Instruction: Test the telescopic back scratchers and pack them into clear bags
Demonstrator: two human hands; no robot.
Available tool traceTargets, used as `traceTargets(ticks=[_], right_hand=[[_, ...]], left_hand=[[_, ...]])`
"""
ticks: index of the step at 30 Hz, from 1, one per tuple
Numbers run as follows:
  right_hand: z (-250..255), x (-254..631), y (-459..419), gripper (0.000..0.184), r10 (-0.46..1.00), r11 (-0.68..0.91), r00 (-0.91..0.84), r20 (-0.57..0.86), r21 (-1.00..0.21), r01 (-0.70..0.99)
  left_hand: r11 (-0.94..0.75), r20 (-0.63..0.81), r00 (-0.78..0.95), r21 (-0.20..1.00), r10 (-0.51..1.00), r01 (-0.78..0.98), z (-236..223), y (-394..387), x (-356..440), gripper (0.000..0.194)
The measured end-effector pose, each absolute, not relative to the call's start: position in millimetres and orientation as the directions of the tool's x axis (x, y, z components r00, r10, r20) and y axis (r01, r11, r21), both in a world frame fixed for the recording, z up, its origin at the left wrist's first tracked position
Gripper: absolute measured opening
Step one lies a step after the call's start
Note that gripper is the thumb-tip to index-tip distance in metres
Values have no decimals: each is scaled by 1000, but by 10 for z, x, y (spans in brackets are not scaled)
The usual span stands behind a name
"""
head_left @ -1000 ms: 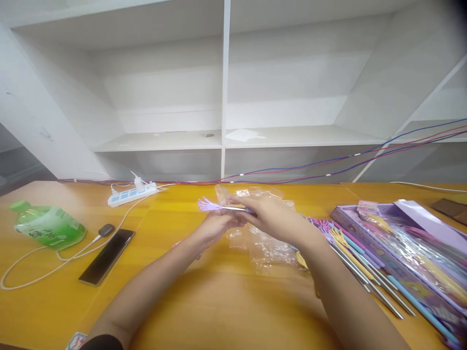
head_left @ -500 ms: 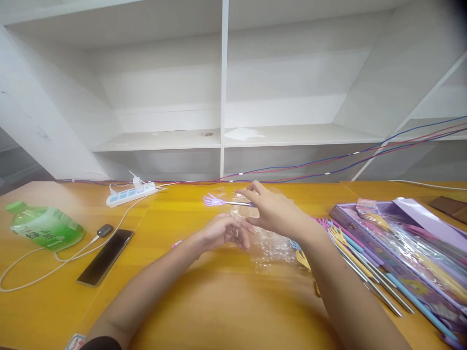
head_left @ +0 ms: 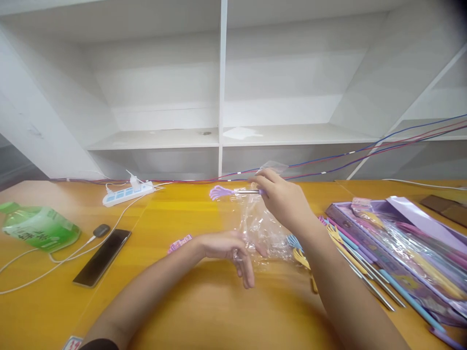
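Note:
My right hand (head_left: pixel 286 197) is closed on a back scratcher (head_left: pixel 237 192) with a purple hand-shaped head pointing left and a metal rod; its handle end is hidden in my grip. Below and left of it, my left hand (head_left: pixel 233 250) is bent at the wrist, fingers pointing down, with clear film between thumb and fingers. That film belongs to a crinkled clear plastic bag (head_left: pixel 260 221), which hangs between my hands. Close to my right forearm lie a blue scratcher head (head_left: pixel 293 241) and a yellow one (head_left: pixel 301 258).
Several back scratchers (head_left: pixel 359 253) lie beside a purple box (head_left: pixel 339 214) of wrapped ones on the right. A pink patterned packet (head_left: pixel 179 243) sits left of my left hand. On the left are a phone (head_left: pixel 102 257), a green bottle (head_left: pixel 42 228) and a power strip (head_left: pixel 127 193).
My right hand has risen slightly with the back scratcher. My left hand has dropped and turned fingers downward, stretching the plastic bag between the hands. The pink packet is more exposed.

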State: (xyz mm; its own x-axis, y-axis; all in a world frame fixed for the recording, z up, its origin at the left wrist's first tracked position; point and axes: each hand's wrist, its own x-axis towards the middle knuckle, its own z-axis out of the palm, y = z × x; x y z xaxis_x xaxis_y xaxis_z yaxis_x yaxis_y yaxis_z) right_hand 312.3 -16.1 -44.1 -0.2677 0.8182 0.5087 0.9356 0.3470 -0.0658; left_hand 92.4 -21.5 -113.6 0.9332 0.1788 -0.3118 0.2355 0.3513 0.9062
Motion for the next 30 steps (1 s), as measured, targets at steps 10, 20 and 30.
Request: traceTargets(ticks=[10,20,30], right_hand=[[-480,3050,-134,43,729,471,-398,558,15,882],[-498,2931,-221,57,732,474,-385,562,-14,880],[-160,3341,-499,57,868,468,-368,333,-305,829]], left_hand=[[161,-205,760,978,617,133,-1150,-122,840,53],[251,-199,729,967,655,38,-1259,-211,1010,27],[75,62,300,902,952,-425,-1191,-36,994,62]])
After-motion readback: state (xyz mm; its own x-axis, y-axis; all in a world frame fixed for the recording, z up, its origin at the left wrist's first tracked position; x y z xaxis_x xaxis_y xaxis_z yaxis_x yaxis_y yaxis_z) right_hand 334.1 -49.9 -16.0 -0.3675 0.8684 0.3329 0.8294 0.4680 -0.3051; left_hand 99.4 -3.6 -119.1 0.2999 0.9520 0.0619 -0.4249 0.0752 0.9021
